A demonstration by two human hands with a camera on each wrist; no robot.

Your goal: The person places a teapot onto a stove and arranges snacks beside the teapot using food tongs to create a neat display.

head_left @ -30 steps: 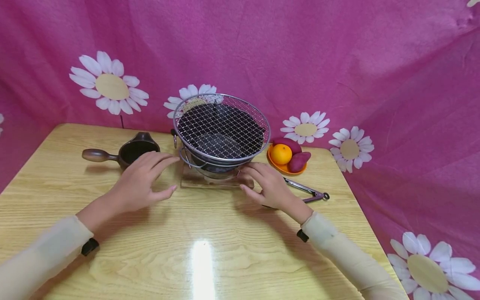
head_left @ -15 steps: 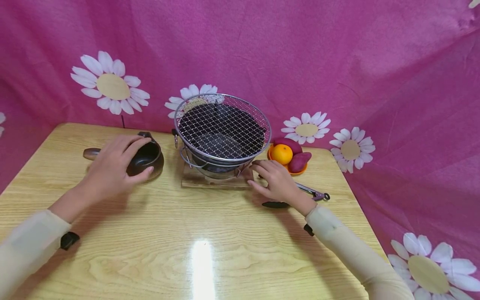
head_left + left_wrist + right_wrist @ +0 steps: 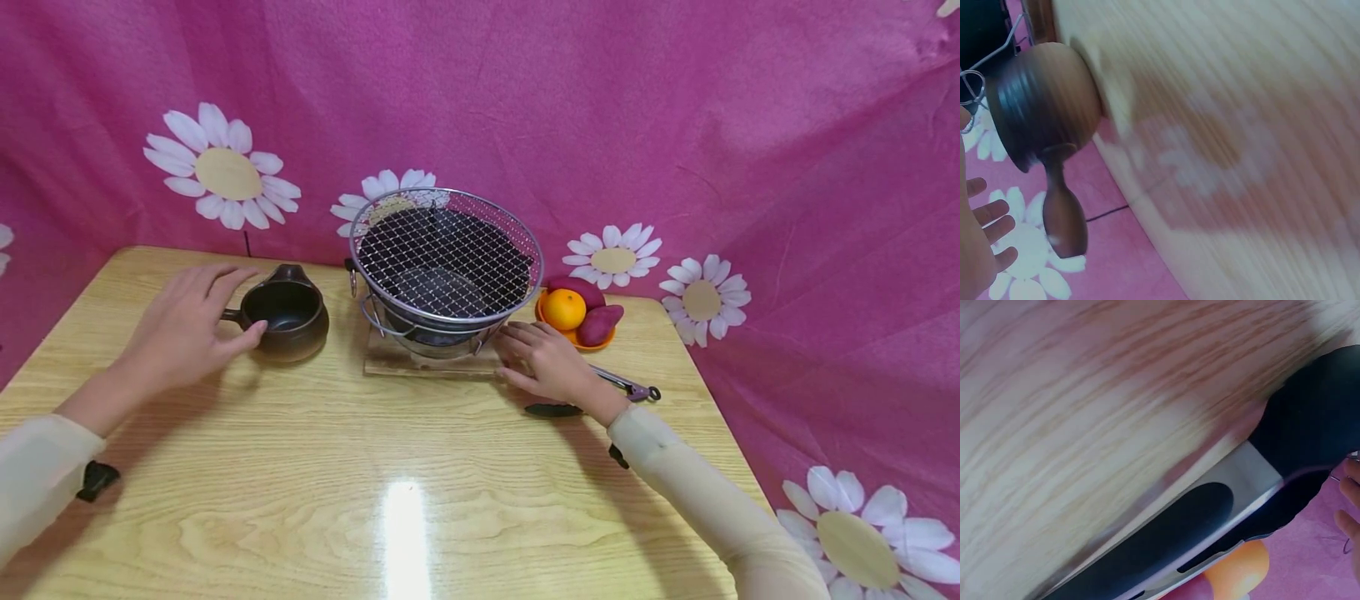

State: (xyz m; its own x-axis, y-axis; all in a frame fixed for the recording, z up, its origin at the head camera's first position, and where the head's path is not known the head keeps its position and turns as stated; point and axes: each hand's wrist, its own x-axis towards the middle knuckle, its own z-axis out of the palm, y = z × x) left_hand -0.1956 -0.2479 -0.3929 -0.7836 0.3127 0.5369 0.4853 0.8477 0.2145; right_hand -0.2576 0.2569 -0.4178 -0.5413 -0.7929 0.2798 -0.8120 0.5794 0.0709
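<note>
My left hand hovers at the handle side of a dark brown saucepan, its fingers spread and thumb apart. It hides most of the handle in the head view. In the left wrist view the wooden handle shows whole, with my fingertips to its left. My right hand is beside the lower right of a round tabletop grill, fingers loosely bent and holding nothing. Under it, partly covered, lies a pair of tongs with black tips; they fill much of the right wrist view.
The grill has a wire mesh top and stands on a wooden board. An orange plate at the right holds an orange and purple sweet potatoes. A pink flowered cloth hangs behind the wooden table.
My left hand has moved left, from near the grill, across the saucepan to its handle side. My right hand has shifted slightly right. The saucepan and grill have stayed in place.
</note>
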